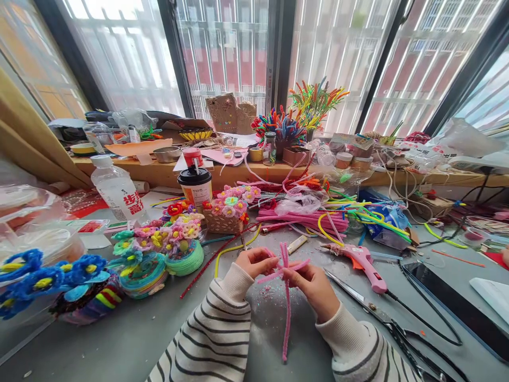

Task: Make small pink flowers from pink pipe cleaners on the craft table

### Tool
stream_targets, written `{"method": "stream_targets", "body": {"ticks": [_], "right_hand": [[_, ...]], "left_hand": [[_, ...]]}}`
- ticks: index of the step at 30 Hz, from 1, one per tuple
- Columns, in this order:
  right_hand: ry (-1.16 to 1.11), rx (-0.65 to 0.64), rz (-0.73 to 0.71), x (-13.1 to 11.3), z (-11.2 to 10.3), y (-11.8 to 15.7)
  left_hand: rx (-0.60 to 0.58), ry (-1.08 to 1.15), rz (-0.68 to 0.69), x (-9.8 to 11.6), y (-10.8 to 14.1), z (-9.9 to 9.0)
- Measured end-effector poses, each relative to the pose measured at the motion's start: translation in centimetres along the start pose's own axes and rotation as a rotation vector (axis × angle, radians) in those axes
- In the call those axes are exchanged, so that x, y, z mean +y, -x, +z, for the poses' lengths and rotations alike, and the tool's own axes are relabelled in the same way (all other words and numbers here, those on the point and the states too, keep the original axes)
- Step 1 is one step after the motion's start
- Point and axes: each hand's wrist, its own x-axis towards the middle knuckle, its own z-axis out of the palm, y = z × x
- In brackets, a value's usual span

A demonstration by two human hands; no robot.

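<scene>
Several pink pipe cleaners (287, 318) cross one another above the grey table, with one long end hanging toward me. My left hand (256, 263) pinches them left of the crossing, fingers closed. On the right side, my right hand (314, 286) grips them near the crossing between thumb and fingers. A bundle of loose pink pipe cleaners (306, 220) lies behind my hands. To the right rest a pink glue gun (363, 262) and large metal scissors (371, 307).
Pipe-cleaner flowers in round pots (185, 257) stand at the left, near a water bottle (119, 188) and a lidded cup (196, 185). A black phone (457, 305) lies at the right. Craft supplies crowd the windowsill (234, 172). Part of another person's hand (505, 255) shows at the right edge.
</scene>
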Motion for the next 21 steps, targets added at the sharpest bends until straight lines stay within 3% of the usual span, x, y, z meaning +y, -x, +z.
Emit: {"method": "stream_targets", "body": {"ticks": [4,7,11,21], "right_hand": [[0.033,-0.056,-0.03,-0.04,0.28,0.13],[0.064,-0.091,-0.052,-0.13,0.54,0.24],[0.037,-0.034,-0.1,-0.16,0.64,0.31],[0.066,0.022,-0.184,-0.15,0.96,0.45]], "left_hand": [[0.079,-0.058,0.028,-0.18,0.02,0.12],[0.036,0.008,-0.005,-0.25,0.12,0.2],[-0.012,0.123,-0.031,-0.14,0.26,0.23],[0.031,0.141,-0.06,-0.34,0.04,0.11]]}}
